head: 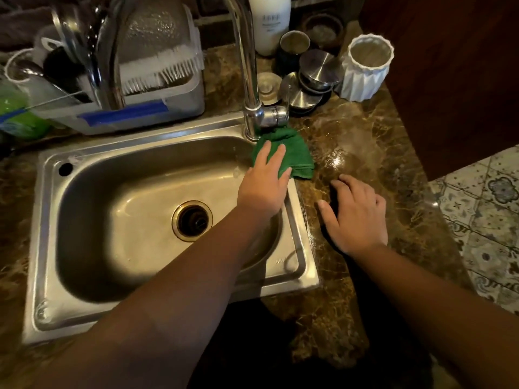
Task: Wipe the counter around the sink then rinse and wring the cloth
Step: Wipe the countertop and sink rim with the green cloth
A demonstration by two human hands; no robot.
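A green cloth lies bunched on the far right corner of the steel sink rim, just below the tap base. My left hand presses flat on the cloth with straight fingers. My right hand rests on the brown marble counter to the right of the sink, fingers spread and slightly bent, holding nothing. The chrome tap rises behind the cloth, and no water is seen running. The sink basin holds only its drain.
A dish rack with utensils stands behind the sink at left. A white bottle, metal cups and lids and a white ribbed pot crowd the counter's back right. The counter edge drops to a tiled floor at right.
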